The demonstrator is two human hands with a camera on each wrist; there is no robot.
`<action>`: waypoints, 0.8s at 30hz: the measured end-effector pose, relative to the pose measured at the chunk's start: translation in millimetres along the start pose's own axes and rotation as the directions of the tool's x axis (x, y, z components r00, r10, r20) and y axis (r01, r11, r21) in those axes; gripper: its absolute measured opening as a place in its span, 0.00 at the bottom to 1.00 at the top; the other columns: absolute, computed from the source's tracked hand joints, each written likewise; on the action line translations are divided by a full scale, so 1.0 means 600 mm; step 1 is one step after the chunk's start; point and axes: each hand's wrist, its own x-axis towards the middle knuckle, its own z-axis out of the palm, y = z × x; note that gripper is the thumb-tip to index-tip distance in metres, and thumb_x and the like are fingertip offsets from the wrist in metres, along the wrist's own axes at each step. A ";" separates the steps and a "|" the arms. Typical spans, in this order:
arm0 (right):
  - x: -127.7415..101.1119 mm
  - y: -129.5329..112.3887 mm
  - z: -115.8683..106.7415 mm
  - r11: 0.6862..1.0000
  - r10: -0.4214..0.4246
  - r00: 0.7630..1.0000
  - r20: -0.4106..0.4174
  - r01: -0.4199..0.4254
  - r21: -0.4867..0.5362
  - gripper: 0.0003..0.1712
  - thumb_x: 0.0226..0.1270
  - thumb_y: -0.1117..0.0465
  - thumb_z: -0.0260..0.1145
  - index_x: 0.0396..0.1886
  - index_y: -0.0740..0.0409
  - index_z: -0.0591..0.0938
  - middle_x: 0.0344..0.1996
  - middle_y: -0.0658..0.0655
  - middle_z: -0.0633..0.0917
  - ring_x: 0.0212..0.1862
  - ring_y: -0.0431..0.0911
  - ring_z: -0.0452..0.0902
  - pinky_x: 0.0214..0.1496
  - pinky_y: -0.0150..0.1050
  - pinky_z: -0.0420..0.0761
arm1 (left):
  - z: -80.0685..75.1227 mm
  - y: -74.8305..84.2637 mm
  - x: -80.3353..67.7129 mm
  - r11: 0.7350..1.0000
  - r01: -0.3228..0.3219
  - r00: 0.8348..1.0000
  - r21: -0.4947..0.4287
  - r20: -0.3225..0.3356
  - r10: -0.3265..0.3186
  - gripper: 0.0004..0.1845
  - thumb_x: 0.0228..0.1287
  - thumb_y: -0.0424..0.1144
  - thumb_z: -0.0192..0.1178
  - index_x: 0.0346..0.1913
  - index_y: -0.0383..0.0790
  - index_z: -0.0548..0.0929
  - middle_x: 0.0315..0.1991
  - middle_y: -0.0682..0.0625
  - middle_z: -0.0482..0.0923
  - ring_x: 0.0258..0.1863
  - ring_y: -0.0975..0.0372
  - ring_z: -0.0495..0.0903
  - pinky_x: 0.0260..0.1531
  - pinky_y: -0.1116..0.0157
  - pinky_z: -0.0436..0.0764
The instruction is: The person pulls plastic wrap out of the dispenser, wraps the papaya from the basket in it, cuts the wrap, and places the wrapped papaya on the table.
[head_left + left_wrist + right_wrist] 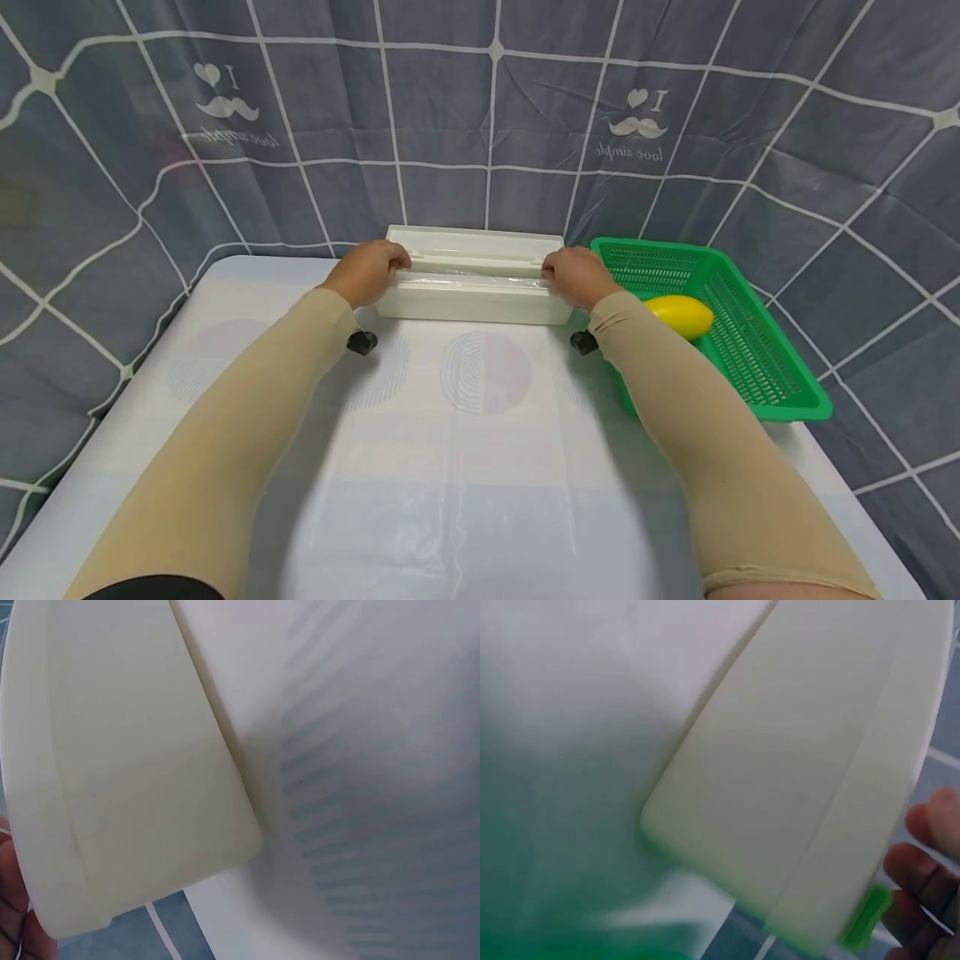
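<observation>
Cream box [474, 287] sits at the table's [465, 467] far edge, lid raised. Left hand [369, 271] grips the box's left end, right hand [576, 276] its right end, fingers curled over the rim. Green basket [757, 367] right of box, holding a yellow fruit [678, 316].

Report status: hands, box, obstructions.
Left hand and right hand grip ends of long cream plastic dispenser box. Green plastic basket beside right forearm.

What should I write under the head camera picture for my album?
Left hand and right hand grip the ends of a cream box beside a green basket holding a yellow fruit.
</observation>
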 end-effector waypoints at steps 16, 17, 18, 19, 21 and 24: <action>0.057 -0.084 0.027 0.999 -0.003 0.999 -0.047 0.001 -0.051 0.27 0.74 0.38 0.66 0.61 0.51 0.88 0.58 0.58 0.87 0.65 0.59 0.76 0.73 0.56 0.71 | -0.003 0.008 0.009 0.999 0.012 1.000 0.034 -0.016 -0.011 0.16 0.85 0.36 0.47 0.59 0.39 0.85 0.61 0.41 0.83 0.63 0.47 0.81 0.65 0.48 0.78; 0.060 -0.087 0.028 0.997 -0.013 0.998 -0.055 0.009 -0.074 0.27 0.75 0.38 0.66 0.60 0.50 0.88 0.58 0.57 0.88 0.64 0.59 0.77 0.73 0.55 0.72 | -0.003 0.008 0.010 0.999 0.011 1.000 0.035 -0.019 -0.010 0.16 0.85 0.36 0.47 0.59 0.39 0.85 0.61 0.41 0.83 0.63 0.47 0.80 0.65 0.48 0.78; 0.063 -0.089 0.029 0.995 -0.025 0.998 -0.060 0.019 -0.097 0.26 0.75 0.39 0.66 0.60 0.49 0.88 0.58 0.56 0.88 0.64 0.58 0.78 0.72 0.55 0.73 | -0.003 0.008 0.010 0.999 0.009 1.000 0.035 -0.021 -0.009 0.16 0.85 0.36 0.46 0.59 0.38 0.85 0.61 0.41 0.83 0.63 0.47 0.80 0.66 0.47 0.78; 0.065 -0.091 0.029 0.993 -0.038 0.997 -0.067 0.030 -0.116 0.25 0.75 0.39 0.67 0.60 0.49 0.89 0.58 0.56 0.88 0.63 0.58 0.78 0.71 0.54 0.74 | -0.004 0.009 0.010 0.999 0.009 1.000 0.035 -0.021 -0.008 0.16 0.85 0.36 0.46 0.59 0.38 0.85 0.61 0.41 0.83 0.64 0.46 0.80 0.66 0.47 0.78; 0.067 -0.094 0.029 0.986 -0.071 0.994 -0.080 0.058 -0.159 0.22 0.75 0.42 0.68 0.59 0.48 0.89 0.56 0.55 0.89 0.60 0.57 0.79 0.69 0.53 0.75 | -0.004 0.009 0.010 0.999 0.008 1.000 0.038 -0.021 -0.007 0.17 0.85 0.36 0.46 0.59 0.38 0.85 0.61 0.41 0.83 0.64 0.46 0.79 0.67 0.47 0.77; 0.068 -0.098 0.029 0.970 -0.128 0.987 -0.098 0.104 -0.218 0.16 0.75 0.48 0.70 0.55 0.48 0.90 0.51 0.55 0.90 0.54 0.56 0.81 0.64 0.52 0.78 | -0.006 0.010 0.011 0.999 0.006 1.000 0.040 -0.020 -0.005 0.17 0.85 0.36 0.46 0.60 0.38 0.85 0.61 0.41 0.83 0.65 0.46 0.79 0.68 0.47 0.77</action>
